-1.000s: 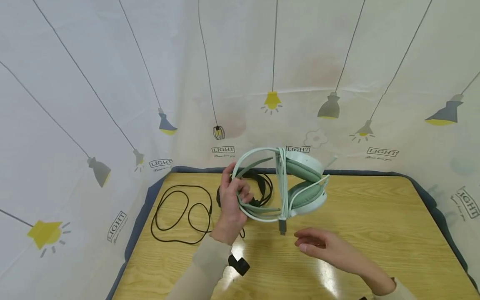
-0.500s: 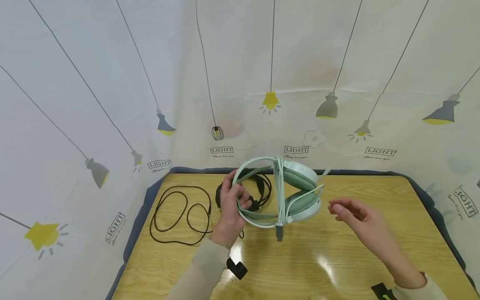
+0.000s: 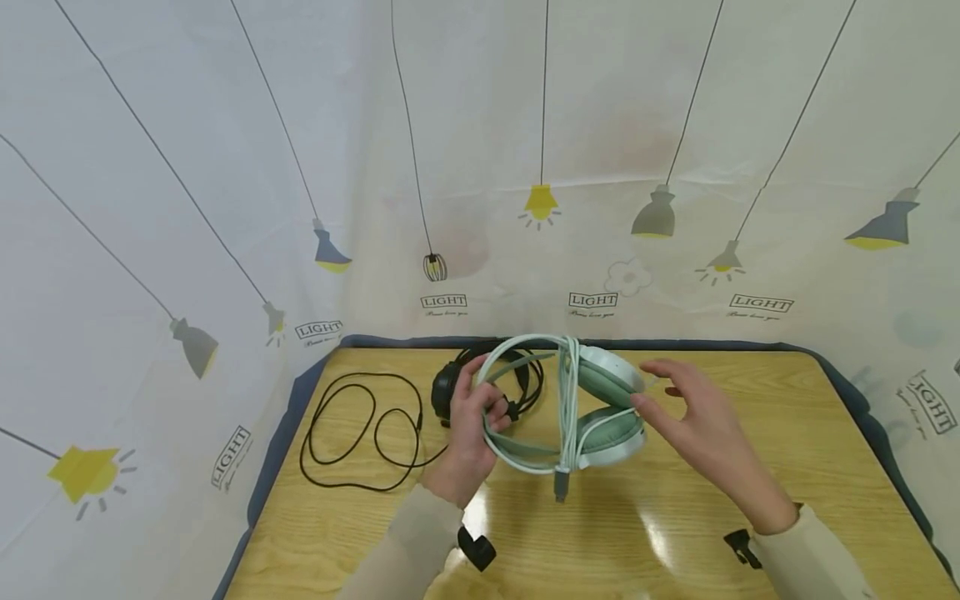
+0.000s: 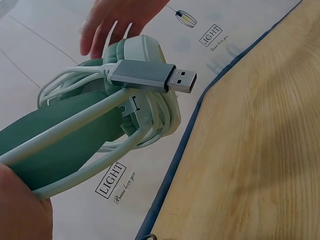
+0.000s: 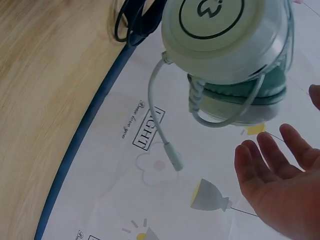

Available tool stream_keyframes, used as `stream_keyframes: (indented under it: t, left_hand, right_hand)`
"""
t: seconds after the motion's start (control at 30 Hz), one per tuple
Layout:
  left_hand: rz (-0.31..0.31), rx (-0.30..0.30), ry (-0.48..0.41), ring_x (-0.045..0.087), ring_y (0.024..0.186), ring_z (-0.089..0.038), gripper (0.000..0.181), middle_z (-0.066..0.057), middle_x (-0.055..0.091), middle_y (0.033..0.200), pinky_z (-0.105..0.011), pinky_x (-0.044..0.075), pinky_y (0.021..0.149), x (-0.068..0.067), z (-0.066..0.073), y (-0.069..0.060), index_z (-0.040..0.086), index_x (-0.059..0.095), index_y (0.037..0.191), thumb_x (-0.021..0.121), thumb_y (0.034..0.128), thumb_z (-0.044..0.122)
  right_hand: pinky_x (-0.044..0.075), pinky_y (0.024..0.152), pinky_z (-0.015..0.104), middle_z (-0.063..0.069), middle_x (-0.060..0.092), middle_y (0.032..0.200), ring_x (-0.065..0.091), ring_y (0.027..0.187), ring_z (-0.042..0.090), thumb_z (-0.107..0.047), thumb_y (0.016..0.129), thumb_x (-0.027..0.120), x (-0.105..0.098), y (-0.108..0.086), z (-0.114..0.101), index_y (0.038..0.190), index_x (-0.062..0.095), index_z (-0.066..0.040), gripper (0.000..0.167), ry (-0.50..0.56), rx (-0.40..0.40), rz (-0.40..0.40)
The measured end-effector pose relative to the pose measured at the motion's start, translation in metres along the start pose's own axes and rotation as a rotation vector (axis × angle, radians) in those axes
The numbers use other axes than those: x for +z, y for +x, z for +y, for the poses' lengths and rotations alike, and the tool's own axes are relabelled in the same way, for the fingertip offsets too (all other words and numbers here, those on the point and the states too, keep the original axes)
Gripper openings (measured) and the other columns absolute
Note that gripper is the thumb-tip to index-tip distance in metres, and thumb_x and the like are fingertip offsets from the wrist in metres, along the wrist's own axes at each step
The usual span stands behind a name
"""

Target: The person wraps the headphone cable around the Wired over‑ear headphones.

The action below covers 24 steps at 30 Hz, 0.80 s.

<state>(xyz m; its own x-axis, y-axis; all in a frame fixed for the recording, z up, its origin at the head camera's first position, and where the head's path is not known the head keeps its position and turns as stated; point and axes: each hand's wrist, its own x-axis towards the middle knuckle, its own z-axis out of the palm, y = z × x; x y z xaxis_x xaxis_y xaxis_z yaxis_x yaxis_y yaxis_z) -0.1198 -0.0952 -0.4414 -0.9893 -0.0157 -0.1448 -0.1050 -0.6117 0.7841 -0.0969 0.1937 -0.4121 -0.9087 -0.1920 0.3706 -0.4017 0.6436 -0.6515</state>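
Note:
Pale green headphones [image 3: 611, 450] are held above the table by the left hand [image 3: 471, 421], whose fingers curl round the headband. Their cable is wound round the middle, and a grey USB plug [image 4: 142, 76] sticks out of the winding in the left wrist view. The right hand [image 3: 701, 417] is beside the ear cups, thumb and fingers spread; in the right wrist view this hand [image 5: 285, 185] has relaxed fingers with nothing in them. A thin microphone boom [image 5: 159, 117] hangs from the ear cup [image 5: 220, 40].
Black headphones [image 3: 444, 390] with a coiled cable lie on the wooden table [image 3: 570, 550] behind the left hand. A thin black cable [image 3: 358, 374] lies looped at the left. A printed white curtain [image 3: 487, 125] stands round the table's back and sides.
The left hand has lowered the green headphones somewhat. The right hand has moved to the right and up, then back left to beside the ear cups.

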Motion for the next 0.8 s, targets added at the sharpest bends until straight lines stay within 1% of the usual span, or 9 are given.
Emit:
stream_keyframes:
  t: [0.03, 0.1, 0.2, 0.27, 0.37, 0.43, 0.5, 0.63, 0.8]
  left_hand:
    - [-0.01, 0.001, 0.0, 0.031, 0.05, -0.005, 0.05, 0.007, 0.037, 0.064, -0.019, 0.028, 0.045, -0.001, -0.001, 0.0, 0.022, 0.058, 0.127, 0.047, 0.0869, -0.006]
    - [-0.029, 0.004, 0.0, 0.031, 0.05, -0.004, 0.05, 0.007, 0.037, 0.063, -0.018, 0.028, 0.045, -0.002, -0.003, 0.001, 0.022, 0.059, 0.125, 0.047, 0.086, -0.006]
    - [-0.053, 0.009, 0.013, 0.031, 0.049, -0.004, 0.048, 0.007, 0.036, 0.062, -0.018, 0.027, 0.045, -0.002, -0.005, 0.001, 0.022, 0.06, 0.123, 0.048, 0.0858, -0.006]
    - [-0.065, 0.003, 0.027, 0.031, 0.049, -0.004, 0.047, 0.007, 0.036, 0.063, -0.018, 0.026, 0.045, -0.003, -0.007, 0.002, 0.021, 0.059, 0.124, 0.049, 0.0861, -0.005]
    - [-0.08, -0.02, 0.04, 0.031, 0.05, -0.004, 0.047, 0.007, 0.036, 0.064, -0.018, 0.026, 0.045, -0.004, -0.01, 0.003, 0.02, 0.058, 0.126, 0.049, 0.087, -0.005]
    - [-0.096, -0.044, 0.035, 0.031, 0.05, -0.004, 0.047, 0.007, 0.036, 0.064, -0.018, 0.026, 0.045, -0.004, -0.012, 0.004, 0.019, 0.056, 0.127, 0.049, 0.0875, -0.005]
    - [-0.11, -0.063, 0.037, 0.031, 0.05, -0.004, 0.048, 0.006, 0.036, 0.064, -0.018, 0.026, 0.045, -0.005, -0.015, 0.005, 0.019, 0.056, 0.128, 0.049, 0.0875, -0.005]
    - [-0.119, -0.085, 0.054, 0.031, 0.049, -0.004, 0.048, 0.006, 0.036, 0.064, -0.018, 0.025, 0.045, -0.008, -0.018, 0.007, 0.02, 0.055, 0.129, 0.05, 0.087, -0.004]
    - [-0.096, -0.13, 0.106, 0.031, 0.051, -0.005, 0.047, 0.004, 0.038, 0.069, -0.019, 0.027, 0.047, -0.009, -0.021, 0.013, 0.017, 0.053, 0.13, 0.051, 0.0881, -0.003]
  right_hand:
    - [0.05, 0.091, 0.055, 0.018, 0.061, 0.138, 0.061, 0.117, 0.041, -0.025, 0.097, 0.073, 0.002, 0.002, 0.001, 0.138, 0.06, -0.001, 0.049, -0.011, -0.011, -0.012]
    - [0.047, 0.095, 0.062, 0.021, 0.057, 0.143, 0.056, 0.126, 0.044, -0.026, 0.096, 0.074, 0.004, 0.007, 0.003, 0.141, 0.058, 0.0, 0.054, -0.016, -0.021, -0.045]
    - [0.041, 0.103, 0.066, 0.023, 0.051, 0.15, 0.046, 0.137, 0.048, -0.029, 0.095, 0.076, 0.008, 0.011, 0.005, 0.144, 0.054, 0.001, 0.062, -0.021, -0.019, -0.103]
    - [0.04, 0.104, 0.067, 0.025, 0.049, 0.151, 0.046, 0.136, 0.049, -0.031, 0.094, 0.076, 0.011, 0.013, 0.008, 0.147, 0.05, 0.002, 0.068, -0.021, -0.015, -0.14]
    - [0.046, 0.099, 0.063, 0.027, 0.054, 0.144, 0.056, 0.125, 0.045, -0.032, 0.092, 0.078, 0.014, 0.015, 0.012, 0.15, 0.044, 0.005, 0.076, -0.013, -0.001, -0.194]
    - [0.05, 0.092, 0.058, 0.027, 0.057, 0.137, 0.061, 0.115, 0.04, -0.032, 0.092, 0.078, 0.017, 0.015, 0.015, 0.152, 0.04, 0.006, 0.081, 0.002, 0.015, -0.233]
    - [0.052, 0.085, 0.052, 0.023, 0.061, 0.129, 0.063, 0.104, 0.033, -0.032, 0.091, 0.079, 0.019, 0.014, 0.018, 0.153, 0.039, 0.006, 0.083, 0.01, 0.029, -0.266]
    - [0.054, 0.079, 0.044, 0.015, 0.066, 0.119, 0.065, 0.096, 0.023, -0.033, 0.092, 0.078, 0.023, 0.013, 0.023, 0.15, 0.045, 0.002, 0.075, 0.013, 0.046, -0.309]
    - [0.056, 0.074, 0.041, 0.011, 0.07, 0.113, 0.067, 0.093, 0.021, -0.033, 0.094, 0.075, 0.024, 0.011, 0.025, 0.144, 0.053, 0.0, 0.063, 0.004, 0.057, -0.314]
